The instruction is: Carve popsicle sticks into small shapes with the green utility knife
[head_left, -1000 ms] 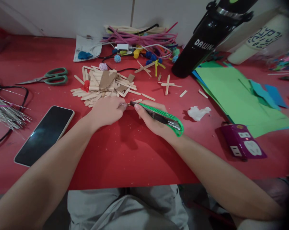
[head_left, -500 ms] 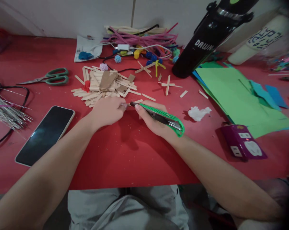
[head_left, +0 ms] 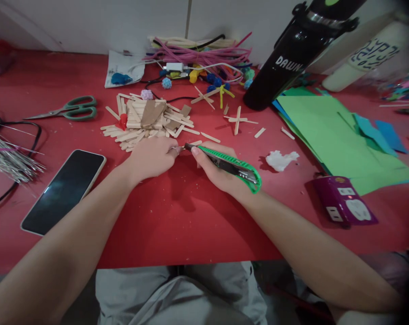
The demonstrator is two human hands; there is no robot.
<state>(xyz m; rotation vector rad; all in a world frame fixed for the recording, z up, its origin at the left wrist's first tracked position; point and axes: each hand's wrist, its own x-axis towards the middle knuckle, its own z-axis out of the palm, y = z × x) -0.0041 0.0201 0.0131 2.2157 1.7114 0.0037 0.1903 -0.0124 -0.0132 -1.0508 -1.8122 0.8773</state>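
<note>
My right hand (head_left: 218,169) grips a green utility knife (head_left: 229,165), its blade tip pointing left at my left hand's fingertips. My left hand (head_left: 152,157) is closed, knuckles up, pressing down on something small on the red table (head_left: 177,216); what it holds is hidden under the fingers. Just beyond both hands lies a heap of wooden craft sticks (head_left: 146,119) with a cardboard piece on top and a small red bit at its left.
A phone (head_left: 63,190) lies left of my forearm, scissors (head_left: 67,109) farther back. Crossed sticks (head_left: 237,119), pipe cleaners (head_left: 204,56), a black bottle (head_left: 289,58), green and blue paper sheets (head_left: 333,135), a white scrap (head_left: 280,159), a purple power adapter (head_left: 343,203) and silver tinsel (head_left: 7,158) surround the hands.
</note>
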